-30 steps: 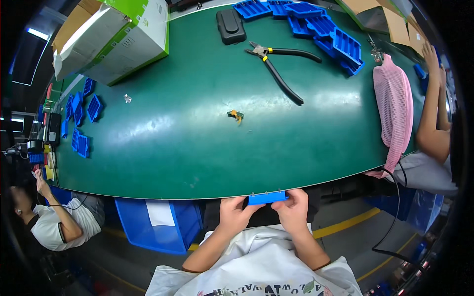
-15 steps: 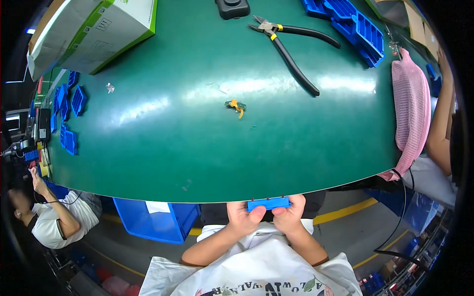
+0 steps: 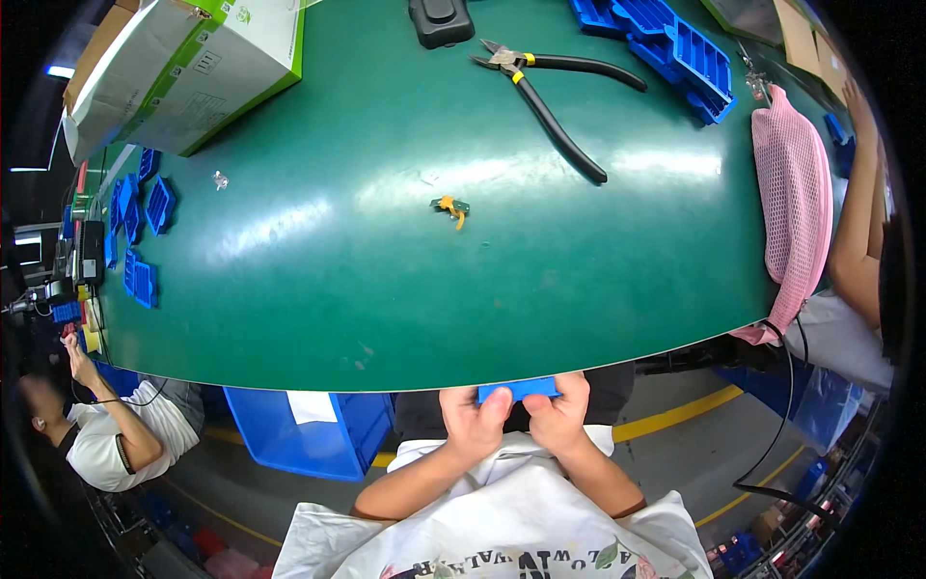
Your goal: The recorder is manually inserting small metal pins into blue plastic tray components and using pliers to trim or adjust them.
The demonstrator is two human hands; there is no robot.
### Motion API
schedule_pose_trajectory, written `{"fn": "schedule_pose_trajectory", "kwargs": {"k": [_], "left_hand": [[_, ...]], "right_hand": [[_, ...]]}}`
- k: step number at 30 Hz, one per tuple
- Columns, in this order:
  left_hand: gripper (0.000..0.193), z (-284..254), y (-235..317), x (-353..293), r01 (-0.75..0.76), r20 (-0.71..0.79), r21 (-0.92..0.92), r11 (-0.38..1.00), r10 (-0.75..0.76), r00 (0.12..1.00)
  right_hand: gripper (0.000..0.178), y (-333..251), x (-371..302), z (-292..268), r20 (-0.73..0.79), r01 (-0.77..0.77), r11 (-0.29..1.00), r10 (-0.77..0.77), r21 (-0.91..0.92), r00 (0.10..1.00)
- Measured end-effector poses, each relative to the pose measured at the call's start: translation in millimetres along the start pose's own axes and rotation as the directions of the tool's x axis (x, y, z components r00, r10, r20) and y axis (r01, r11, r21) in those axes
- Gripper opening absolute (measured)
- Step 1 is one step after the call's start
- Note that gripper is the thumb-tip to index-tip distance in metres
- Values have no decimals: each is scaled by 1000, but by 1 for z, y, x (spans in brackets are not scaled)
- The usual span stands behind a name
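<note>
A blue plastic part (image 3: 519, 389) is gripped between my two hands at the near edge of the green table. My left hand (image 3: 473, 422) closes on its left end, thumb pressed on the face toward me. On its right end my right hand (image 3: 559, 413) grips the same way. My fingers behind the part are mostly hidden. Farther in, near the table's middle, lies a small green-and-yellow piece (image 3: 450, 207). Diagonal cutters (image 3: 550, 101) with black handles lie beyond it, jaws pointing far left, handles spread.
Blue slotted parts lie at the far right (image 3: 675, 53) and left (image 3: 135, 207). A white-green box (image 3: 222, 77) stands far left, near a black device (image 3: 441, 21). A pink mesh pouch (image 3: 796, 188) rests at right. Below the table sits a blue bin (image 3: 289, 434). People sit at both sides.
The blue part has tilted in my hands, and the small pegs along its top edge no longer show. Both hands have risen slightly. The view has shifted a little.
</note>
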State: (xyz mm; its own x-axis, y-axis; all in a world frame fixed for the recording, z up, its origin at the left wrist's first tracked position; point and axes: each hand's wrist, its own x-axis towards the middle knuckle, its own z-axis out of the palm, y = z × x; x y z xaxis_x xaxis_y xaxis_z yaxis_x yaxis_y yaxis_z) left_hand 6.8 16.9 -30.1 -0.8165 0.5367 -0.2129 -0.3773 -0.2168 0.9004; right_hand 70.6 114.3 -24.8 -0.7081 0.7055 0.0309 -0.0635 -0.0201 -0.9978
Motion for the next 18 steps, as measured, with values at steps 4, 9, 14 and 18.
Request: {"fn": "schedule_pose_trajectory", "kwargs": {"k": [4,9,14,18], "left_hand": [[48,-20,-12,-6,-164,178,236,958,123,976],[66,-21,-4,-9,-157,297,220,963,87,951],[63,-17,0,-3,-89,320,179,980,28,947],[65,-10,3,-4,-74,244,211,975,21,970]], "right_hand": [[54,2,-4,-6,70,-5,999,3,35,998],[49,-3,-5,-10,157,-27,994,10,109,987],[64,-9,-3,-5,45,-54,998,55,-29,997],[65,-11,-4,-2,2,-93,996,93,-17,996]]}}
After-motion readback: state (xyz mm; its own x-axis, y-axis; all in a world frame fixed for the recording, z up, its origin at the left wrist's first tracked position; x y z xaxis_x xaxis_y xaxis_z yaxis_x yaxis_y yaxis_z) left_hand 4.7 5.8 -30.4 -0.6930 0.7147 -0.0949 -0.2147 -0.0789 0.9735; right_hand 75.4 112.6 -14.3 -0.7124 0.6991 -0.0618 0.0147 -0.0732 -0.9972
